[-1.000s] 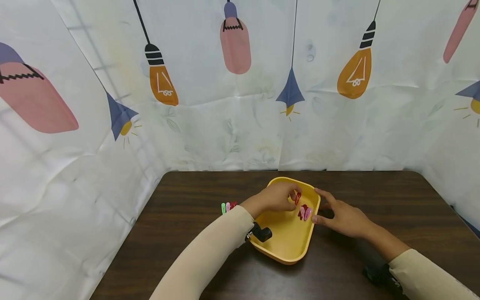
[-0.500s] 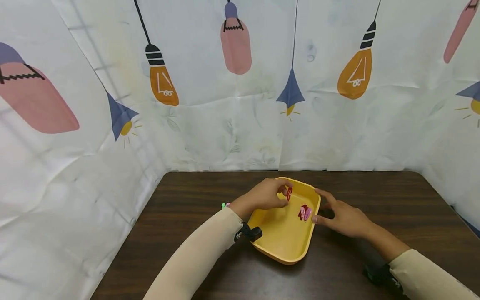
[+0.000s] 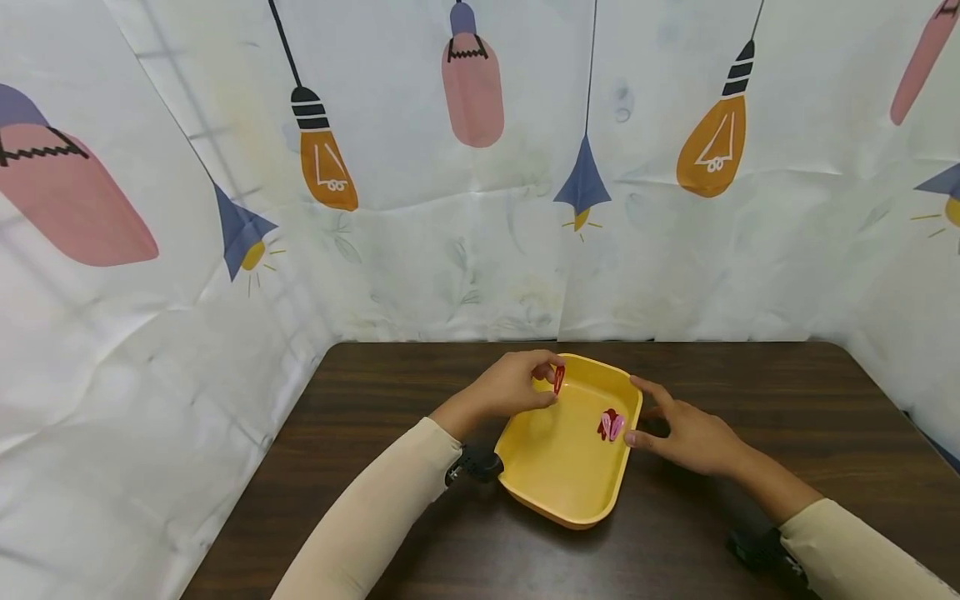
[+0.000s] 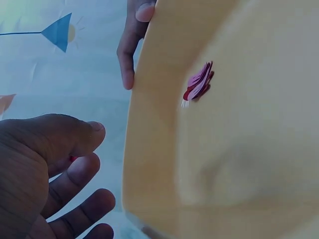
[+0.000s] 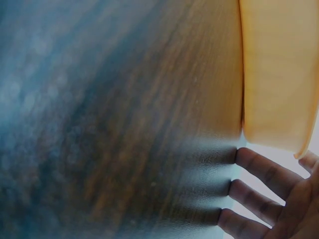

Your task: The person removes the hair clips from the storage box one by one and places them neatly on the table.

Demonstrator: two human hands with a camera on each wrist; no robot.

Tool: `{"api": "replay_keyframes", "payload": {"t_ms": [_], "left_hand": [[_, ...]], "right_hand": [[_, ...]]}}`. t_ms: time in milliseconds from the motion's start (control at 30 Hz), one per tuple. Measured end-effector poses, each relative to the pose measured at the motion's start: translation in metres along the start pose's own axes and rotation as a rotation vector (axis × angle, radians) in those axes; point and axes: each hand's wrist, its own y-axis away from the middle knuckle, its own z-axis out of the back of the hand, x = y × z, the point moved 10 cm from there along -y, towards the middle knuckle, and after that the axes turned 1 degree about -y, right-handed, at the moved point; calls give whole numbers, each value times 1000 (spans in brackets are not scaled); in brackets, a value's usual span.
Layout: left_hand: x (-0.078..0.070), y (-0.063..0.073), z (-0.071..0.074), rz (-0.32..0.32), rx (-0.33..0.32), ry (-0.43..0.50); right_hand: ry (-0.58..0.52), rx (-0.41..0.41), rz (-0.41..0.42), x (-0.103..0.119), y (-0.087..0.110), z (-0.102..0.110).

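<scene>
Between its thumb and fingers, my left hand (image 3: 512, 385) pinches a red hair clip (image 3: 559, 380) above the far left rim of the yellow tray (image 3: 566, 483). Only a speck of that red clip (image 4: 73, 159) peeks out among the fingers in the left wrist view. Inside the tray, near its right wall, lies a small pile of pink and red hair clips (image 3: 611, 426). My right hand (image 3: 690, 435) stays at the tray's right side, thumb and forefinger spread at the rim. Its other fingers (image 5: 256, 201) extend down by the table in the right wrist view.
The dark wood-grain table (image 3: 757, 387) carries the tray near its middle. Behind it hangs a white curtain (image 3: 420, 258) printed with lamps and bulbs. A black wrist camera (image 3: 476, 463) on the left wrist sits close to the tray's left rim.
My left hand has moved left with the red hair clip, from over the tray to its far left rim. Green and pink clips left of the tray have gone out of sight. The right hand stays put.
</scene>
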Motion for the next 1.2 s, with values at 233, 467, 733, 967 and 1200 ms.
{"api": "replay_keyframes", "payload": {"t_ms": [233,467,733,967,1200], "left_hand": [[13,14,14,0,-22,40],[25,28,28,9,-73,49],[43,43,34,59,-88,94],[57,54,34,94,-84,111],[65,62,34,104,-87,104]], "right_hand": [[0,-5,9,1,1,1],[1,-7,16,1,1,1],[9,-9,20,1,0,0],[10,-9,21,0,0,0],[11,-7,20,0,0,1]]}}
